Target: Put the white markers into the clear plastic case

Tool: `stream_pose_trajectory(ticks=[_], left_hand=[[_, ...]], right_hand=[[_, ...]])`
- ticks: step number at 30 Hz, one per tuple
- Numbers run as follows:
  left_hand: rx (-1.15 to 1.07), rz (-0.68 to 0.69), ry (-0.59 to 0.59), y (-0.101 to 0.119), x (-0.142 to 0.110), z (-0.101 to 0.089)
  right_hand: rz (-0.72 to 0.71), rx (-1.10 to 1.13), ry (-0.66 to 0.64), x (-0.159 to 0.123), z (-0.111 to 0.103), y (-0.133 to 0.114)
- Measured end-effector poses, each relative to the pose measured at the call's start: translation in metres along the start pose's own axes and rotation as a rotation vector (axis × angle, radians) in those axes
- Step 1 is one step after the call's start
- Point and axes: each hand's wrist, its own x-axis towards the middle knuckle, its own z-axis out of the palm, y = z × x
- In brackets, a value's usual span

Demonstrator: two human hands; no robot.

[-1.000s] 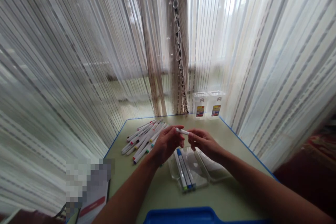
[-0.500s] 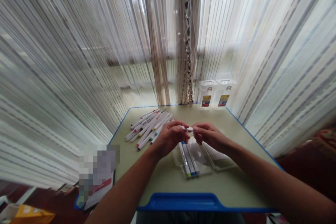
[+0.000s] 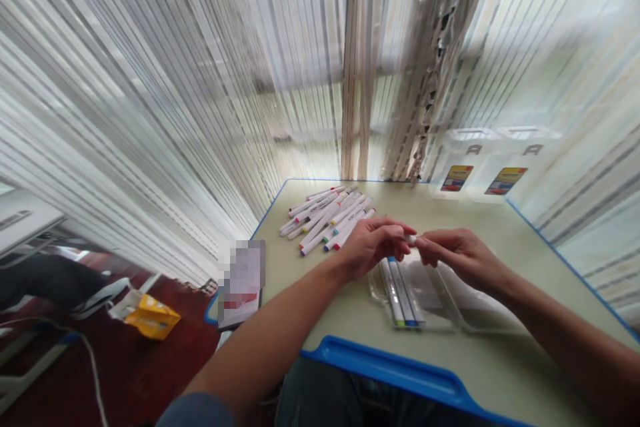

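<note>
My left hand point(image 3: 367, 247) and my right hand point(image 3: 457, 252) meet above the table, fingertips pinched on a small white marker point(image 3: 410, 239). Most of it is hidden by the fingers. Beneath them lies a clear plastic case point(image 3: 445, 325), opened flat. Several white markers point(image 3: 401, 293) with green and blue ends lie side by side in its left part. To the left of my left hand is a loose pile of white markers point(image 3: 325, 219) with caps or ends in many colours.
Two clear lidded boxes point(image 3: 480, 170) with labels stand at the table's back right. A partly blurred tablet or phone point(image 3: 245, 287) is at the left edge. The table point(image 3: 345, 307) has a blue rim; string curtains hang behind. Another person's leg point(image 3: 45, 283) and a yellow bag point(image 3: 153, 317) show lower left.
My view has swung to the left, so the table sits further right and the floor at left shows. Both hands stay together on the marker, over the case.
</note>
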Motion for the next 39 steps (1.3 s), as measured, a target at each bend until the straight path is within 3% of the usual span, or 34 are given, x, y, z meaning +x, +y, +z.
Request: stream_pose_trajectory(ticks=[5,9,14,24,31,39], left_hand=[[0.018,-0.055,0.011,-0.002,0.004,-0.008],[-0.017,-0.111,-0.065,0.0,0.001,-0.009],[-0.071,-0.148,-0.188,0.003,-0.007,0.001],[-0.054,-0.11,-0.243,0.004,-0.011,0.009],[-0.044,-0.103,-0.232,0.004,-0.011,0.007],[0.001,-0.114,-0.063,0.001,-0.004,0.004]], right_hand=[[-0.013,-0.109,0.046,-0.001,0.007,0.003],[-0.044,-0.135,0.077,-0.001,0.008,-0.001],[-0.036,0.188,-0.055,-0.005,0.01,-0.014],[0.047,0.588,-0.226,-0.005,0.009,-0.014],[0.031,0.508,-0.22,-0.005,0.007,-0.018],[-0.016,0.151,-0.087,-0.006,0.01,-0.014]])
